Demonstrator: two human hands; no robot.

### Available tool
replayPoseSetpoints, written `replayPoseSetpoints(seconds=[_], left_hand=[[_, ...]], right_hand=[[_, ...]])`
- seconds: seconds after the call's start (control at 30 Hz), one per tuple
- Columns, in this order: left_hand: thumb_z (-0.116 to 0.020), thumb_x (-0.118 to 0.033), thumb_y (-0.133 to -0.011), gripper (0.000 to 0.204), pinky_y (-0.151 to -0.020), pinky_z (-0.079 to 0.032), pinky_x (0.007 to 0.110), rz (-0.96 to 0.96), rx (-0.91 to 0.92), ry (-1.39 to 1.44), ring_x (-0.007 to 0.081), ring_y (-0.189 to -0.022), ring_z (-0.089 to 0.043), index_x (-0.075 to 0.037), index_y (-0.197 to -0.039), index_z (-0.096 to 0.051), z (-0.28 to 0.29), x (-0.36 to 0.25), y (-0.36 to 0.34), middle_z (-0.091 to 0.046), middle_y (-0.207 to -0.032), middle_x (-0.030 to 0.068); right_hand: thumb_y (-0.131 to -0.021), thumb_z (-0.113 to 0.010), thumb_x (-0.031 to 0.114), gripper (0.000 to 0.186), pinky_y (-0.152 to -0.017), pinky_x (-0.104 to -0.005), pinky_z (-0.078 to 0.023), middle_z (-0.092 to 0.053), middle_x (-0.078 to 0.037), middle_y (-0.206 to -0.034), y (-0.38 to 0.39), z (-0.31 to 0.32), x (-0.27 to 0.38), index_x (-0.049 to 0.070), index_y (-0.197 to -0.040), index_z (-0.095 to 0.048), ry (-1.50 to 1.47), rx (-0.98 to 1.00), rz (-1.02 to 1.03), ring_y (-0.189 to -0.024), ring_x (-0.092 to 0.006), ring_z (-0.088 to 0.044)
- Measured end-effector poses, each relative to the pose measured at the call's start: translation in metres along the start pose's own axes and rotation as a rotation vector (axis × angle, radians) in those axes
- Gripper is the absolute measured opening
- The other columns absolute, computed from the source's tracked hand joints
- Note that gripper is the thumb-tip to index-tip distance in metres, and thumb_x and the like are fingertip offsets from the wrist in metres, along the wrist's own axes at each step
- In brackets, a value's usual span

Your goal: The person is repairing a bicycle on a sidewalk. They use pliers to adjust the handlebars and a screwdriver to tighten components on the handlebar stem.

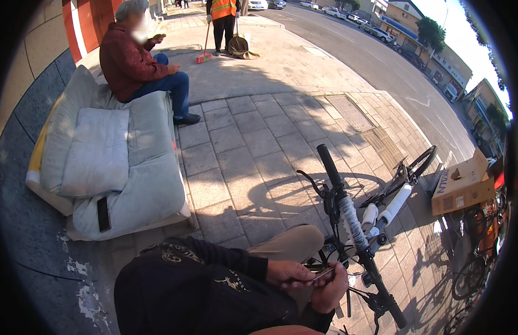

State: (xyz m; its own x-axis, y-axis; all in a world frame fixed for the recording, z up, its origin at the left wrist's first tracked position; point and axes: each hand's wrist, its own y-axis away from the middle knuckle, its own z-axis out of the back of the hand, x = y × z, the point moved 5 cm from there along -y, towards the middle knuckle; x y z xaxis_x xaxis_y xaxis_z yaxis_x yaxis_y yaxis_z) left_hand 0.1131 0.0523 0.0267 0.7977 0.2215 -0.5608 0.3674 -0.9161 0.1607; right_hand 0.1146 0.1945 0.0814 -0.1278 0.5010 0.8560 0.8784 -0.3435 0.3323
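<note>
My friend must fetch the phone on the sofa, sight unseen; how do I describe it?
Find the pale sofa at left, where a person in red sits. Just nearer the camera than its pillow lies the phone. It's a slim black rectangle, unlike the plump whitish pillow.

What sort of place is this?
It looks like a paved sidewalk in a town: a road with parked cars along its far side runs beside it, a street sweeper's broom stands upright, and a bicycle is in the foreground.
</note>
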Motion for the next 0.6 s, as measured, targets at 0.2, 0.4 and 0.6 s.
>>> replayPoseSetpoints(seconds=[0.2,0.4,0.6], left_hand=[[-0.058,-0.045,-0.113,0.039,-0.045,-0.030,0.022,-0.040,0.020,0.003,0.0054,-0.047,-0.040,-0.007,-0.102,-0.064,-0.015,-0.008,0.000,-0.051,-0.065,-0.0039],[-0.053,-0.037,-0.116,0.033,-0.047,-0.030,0.021,-0.043,0.127,0.014,0.0043,-0.054,-0.039,-0.006,-0.113,-0.064,-0.003,-0.008,0.000,-0.047,-0.070,-0.0061],[-0.057,-0.044,-0.113,0.038,-0.047,-0.031,0.021,-0.026,0.071,-0.016,0.0026,-0.052,-0.040,-0.008,-0.101,-0.063,-0.015,-0.017,0.002,-0.049,-0.069,-0.0061]], right_hand=[[-0.107,-0.055,0.022,0.027,-0.042,-0.0288,-0.036,-0.046,0.000,-0.059,-0.005,0.005,-0.002,0.001,-0.092,-0.064,0.015,-0.017,0.020,-0.043,-0.0120,-0.042],[-0.106,-0.056,0.030,0.029,-0.043,-0.0291,-0.038,-0.044,0.002,-0.063,-0.015,0.013,-0.012,0.003,-0.098,-0.063,0.100,0.000,0.005,-0.047,-0.0103,-0.042],[-0.108,-0.054,0.032,0.029,-0.044,-0.0286,-0.038,-0.044,0.004,-0.064,-0.012,0.008,-0.005,0.005,-0.100,-0.063,0.046,0.045,0.009,-0.048,-0.0093,-0.043]])
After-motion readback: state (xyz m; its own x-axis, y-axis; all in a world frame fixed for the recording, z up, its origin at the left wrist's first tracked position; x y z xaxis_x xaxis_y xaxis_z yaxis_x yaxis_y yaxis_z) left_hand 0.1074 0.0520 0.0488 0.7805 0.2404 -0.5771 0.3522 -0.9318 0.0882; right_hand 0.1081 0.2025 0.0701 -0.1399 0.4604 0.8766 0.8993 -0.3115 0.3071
